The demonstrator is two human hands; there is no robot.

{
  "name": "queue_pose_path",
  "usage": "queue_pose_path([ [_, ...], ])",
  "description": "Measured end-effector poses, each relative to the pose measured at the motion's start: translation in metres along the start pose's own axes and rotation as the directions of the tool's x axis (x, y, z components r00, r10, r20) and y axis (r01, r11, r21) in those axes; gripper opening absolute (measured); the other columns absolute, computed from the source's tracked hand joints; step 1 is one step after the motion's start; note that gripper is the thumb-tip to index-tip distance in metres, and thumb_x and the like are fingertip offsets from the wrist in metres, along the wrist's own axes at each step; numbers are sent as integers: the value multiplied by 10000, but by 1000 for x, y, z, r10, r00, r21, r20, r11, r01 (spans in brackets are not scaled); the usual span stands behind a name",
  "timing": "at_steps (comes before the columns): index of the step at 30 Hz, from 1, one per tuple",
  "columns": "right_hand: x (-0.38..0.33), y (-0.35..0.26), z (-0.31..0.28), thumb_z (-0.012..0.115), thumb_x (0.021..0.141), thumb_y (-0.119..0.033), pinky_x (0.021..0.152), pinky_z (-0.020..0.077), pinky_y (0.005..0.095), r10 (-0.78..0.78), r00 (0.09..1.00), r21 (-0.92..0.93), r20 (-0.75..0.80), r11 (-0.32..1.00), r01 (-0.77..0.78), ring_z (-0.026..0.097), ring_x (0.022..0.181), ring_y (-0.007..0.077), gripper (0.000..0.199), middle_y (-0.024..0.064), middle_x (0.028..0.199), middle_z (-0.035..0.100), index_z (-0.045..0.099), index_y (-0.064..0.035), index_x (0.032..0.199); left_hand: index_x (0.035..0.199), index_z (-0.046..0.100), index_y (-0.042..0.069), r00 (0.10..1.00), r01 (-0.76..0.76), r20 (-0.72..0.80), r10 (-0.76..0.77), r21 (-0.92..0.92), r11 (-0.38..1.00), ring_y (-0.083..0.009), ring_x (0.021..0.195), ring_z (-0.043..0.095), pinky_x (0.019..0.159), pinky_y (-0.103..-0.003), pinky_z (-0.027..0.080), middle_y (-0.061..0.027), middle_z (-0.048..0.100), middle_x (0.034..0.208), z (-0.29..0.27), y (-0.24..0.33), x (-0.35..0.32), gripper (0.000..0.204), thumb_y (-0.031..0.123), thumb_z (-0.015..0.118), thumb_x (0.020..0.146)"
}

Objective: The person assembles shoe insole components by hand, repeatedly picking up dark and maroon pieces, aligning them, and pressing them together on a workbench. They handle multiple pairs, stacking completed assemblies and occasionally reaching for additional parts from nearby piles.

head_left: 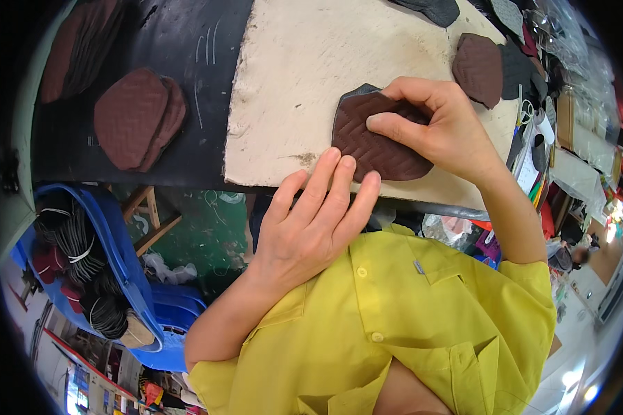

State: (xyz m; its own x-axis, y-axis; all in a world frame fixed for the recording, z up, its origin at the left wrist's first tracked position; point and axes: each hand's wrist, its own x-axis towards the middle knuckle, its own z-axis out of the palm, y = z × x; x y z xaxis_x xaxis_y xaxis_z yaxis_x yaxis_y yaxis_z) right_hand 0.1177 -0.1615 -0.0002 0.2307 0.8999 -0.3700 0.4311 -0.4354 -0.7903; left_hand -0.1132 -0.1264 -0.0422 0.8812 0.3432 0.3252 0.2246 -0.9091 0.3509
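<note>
A dark brown, zigzag-quilted fabric piece (374,142) with a black edge lies near the front of a pale board (291,83). My right hand (443,124) is closed on the upper right of this piece, its thumb lying across the top face and its index finger bent at the far edge. The other fingertips of that hand are hidden. With fingers stretched and slightly spread, my left hand (311,221) rests its tips at the piece's near left edge.
Stacked brown quilted pieces (130,121) lie on the black tabletop (201,152) to the left, with another stack (83,48) behind. More brown pieces (477,69) sit at the board's right. Below left, a blue bin (114,242) holds bundled dark pieces (83,256).
</note>
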Motion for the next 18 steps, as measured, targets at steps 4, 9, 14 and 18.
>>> queue_pose_path([
  [4,3,-1,1,748,809,-183,630,508,306,-48,998,-108,-28,993,45,643,665,187,289,157,771,684,684,47,971,1040,691,56,999,39,15,-38,-26,999,-268,1217,566,943,-419,436,-96,620,1202,-1,4,6,359,393,599,956],
  [9,5,-11,6,693,802,-155,618,521,351,-54,996,-113,-70,993,46,671,651,281,272,201,725,668,675,63,962,921,647,-69,986,-19,-163,-21,-239,971,-332,1160,601,884,-423,540,-193,613,1103,8,-1,45,226,156,622,914],
  [14,-18,5,5,702,812,-98,579,525,324,-287,935,-182,-209,951,251,660,627,272,188,186,731,665,687,43,936,1053,640,-81,998,14,-62,-22,-123,992,-338,1193,582,867,-383,524,-198,592,1173,15,-4,50,261,92,647,858],
  [18,-49,28,12,764,790,-60,503,506,287,-581,742,-506,-334,775,379,631,576,212,130,109,748,670,702,-9,892,1218,602,-72,997,68,40,-65,-63,996,-319,1260,531,914,-382,480,-174,555,1301,15,6,49,470,322,558,965],
])
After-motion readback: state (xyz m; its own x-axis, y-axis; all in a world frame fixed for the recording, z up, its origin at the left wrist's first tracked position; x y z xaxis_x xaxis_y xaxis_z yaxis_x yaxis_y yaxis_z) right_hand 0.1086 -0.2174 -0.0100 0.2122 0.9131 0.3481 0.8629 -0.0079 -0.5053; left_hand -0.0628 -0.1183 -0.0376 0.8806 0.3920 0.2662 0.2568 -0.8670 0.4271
